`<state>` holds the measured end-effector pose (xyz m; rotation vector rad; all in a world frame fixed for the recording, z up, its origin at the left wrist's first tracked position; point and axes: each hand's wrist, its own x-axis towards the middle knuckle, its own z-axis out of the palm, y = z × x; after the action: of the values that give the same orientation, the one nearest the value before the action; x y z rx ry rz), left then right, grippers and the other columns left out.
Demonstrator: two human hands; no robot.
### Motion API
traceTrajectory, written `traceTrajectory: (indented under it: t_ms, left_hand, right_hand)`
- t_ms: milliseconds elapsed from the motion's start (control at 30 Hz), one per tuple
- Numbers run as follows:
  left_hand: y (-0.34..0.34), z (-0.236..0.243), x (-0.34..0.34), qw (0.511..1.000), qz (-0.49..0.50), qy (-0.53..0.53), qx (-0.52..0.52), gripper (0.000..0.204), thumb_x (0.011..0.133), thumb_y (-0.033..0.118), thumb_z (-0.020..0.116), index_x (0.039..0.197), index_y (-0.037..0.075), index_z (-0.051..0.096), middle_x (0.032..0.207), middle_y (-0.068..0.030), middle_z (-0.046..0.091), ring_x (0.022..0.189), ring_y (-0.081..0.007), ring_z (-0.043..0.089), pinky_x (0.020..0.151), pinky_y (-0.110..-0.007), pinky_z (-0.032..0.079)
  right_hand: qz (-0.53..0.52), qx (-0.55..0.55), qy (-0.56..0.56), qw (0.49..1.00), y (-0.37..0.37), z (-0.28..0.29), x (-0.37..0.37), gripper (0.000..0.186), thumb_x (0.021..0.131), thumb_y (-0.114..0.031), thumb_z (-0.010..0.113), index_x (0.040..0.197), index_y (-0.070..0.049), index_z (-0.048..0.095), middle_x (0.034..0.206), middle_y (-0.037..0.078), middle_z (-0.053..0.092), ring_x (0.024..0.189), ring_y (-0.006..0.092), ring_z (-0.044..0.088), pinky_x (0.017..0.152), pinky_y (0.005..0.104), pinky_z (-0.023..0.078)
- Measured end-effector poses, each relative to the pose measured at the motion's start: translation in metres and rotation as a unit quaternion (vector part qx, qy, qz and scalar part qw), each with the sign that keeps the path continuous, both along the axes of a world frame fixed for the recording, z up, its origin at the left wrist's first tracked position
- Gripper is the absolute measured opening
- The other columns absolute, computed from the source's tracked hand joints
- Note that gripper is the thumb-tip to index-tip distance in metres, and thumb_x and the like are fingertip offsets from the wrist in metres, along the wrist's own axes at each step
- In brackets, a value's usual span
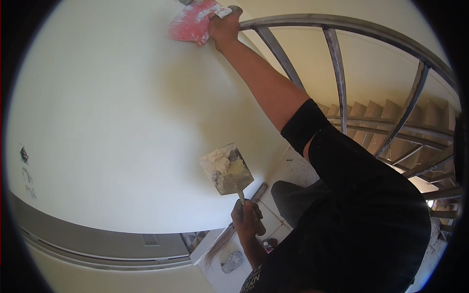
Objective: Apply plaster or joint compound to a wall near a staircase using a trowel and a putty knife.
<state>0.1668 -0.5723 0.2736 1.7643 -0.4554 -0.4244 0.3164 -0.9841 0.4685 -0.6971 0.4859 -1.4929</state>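
Observation:
Up at the top, my right hand is closed round the handle of a red putty spreader. White smears cover the spreader, and its blade lies against or very near the pale wall. Below, close to my body, my left hand grips the handle of a square metal putty knife. Its blade points up and carries a lump of off-white putty on its left side. A dull object at the top edge, beside the spreader, is too cut off to name.
A curved metal railing runs along the right, with stairs beyond it. Dark damaged spots mark the wall at far left. A broom and a spotted greyish object are on the floor beside my left forearm.

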Motion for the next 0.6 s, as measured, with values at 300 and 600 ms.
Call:
traceTrajectory:
  t_ms: [300,600]
  left_hand:
    - [-0.004,0.009,-0.005,1.0,0.002,-0.006,-0.015,0.027,0.097,0.024,0.051,0.081,0.003,0.05,0.06,-0.0058,0.052,0.049,-0.0123,0.049,0.045,-0.026,0.04]
    - [-0.006,0.008,-0.007,1.0,0.006,0.01,-0.007,0.024,0.097,0.022,0.05,0.082,0.003,0.05,0.061,-0.0059,0.052,0.049,-0.0126,0.05,0.044,-0.026,0.041]
  right_hand:
    - [-0.061,-0.037,0.075,0.995,0.024,0.002,-0.032,0.056,0.075,-0.001,0.063,0.118,0.004,0.027,0.093,0.034,0.06,0.09,0.0468,0.063,0.082,0.0463,0.052]
    - [-0.042,0.049,0.03,0.997,0.004,0.019,-0.032,0.009,0.088,-0.003,0.055,0.092,0.002,0.061,0.087,0.016,0.067,0.068,0.0288,0.066,0.066,0.0368,0.056]
